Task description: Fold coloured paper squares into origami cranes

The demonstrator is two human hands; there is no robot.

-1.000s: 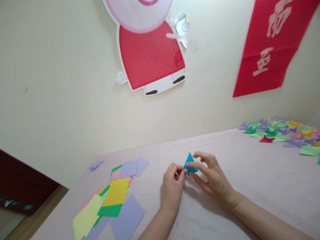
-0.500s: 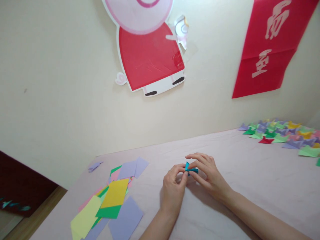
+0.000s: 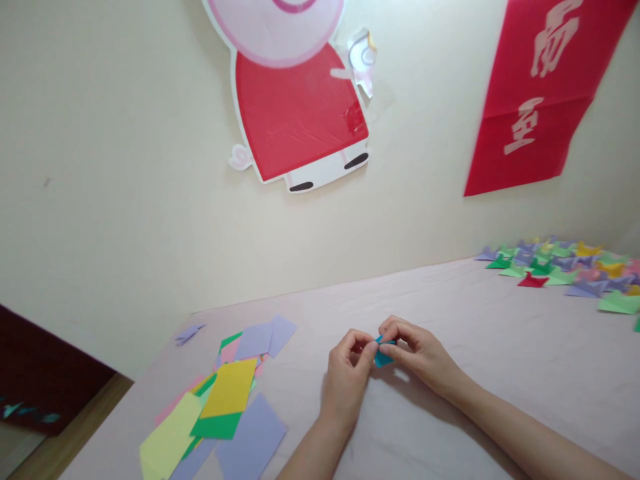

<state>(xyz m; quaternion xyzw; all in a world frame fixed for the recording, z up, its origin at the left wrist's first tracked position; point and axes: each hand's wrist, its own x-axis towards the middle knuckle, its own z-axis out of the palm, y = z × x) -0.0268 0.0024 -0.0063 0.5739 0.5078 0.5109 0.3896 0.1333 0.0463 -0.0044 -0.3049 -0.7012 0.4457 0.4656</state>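
Observation:
A small folded blue paper piece [image 3: 383, 357] is pinched between both my hands just above the pale pink table [image 3: 500, 347]. My left hand [image 3: 349, 380] grips its left edge with thumb and curled fingers. My right hand [image 3: 419, 352] covers its top and right side with closed fingers, so most of the paper is hidden. Only a small blue corner shows below my fingertips.
Loose flat sheets of coloured paper [image 3: 225, 407], yellow, green, purple and pink, lie on the table to the left. Several folded paper figures [image 3: 570, 273] sit at the far right by the wall. A lone purple folded piece [image 3: 189, 333] lies near the back left edge.
The blue paper stood up as an open triangle a second ago; now it is folded down smaller and mostly covered by my fingers. Both hands have closed in and lowered slightly.

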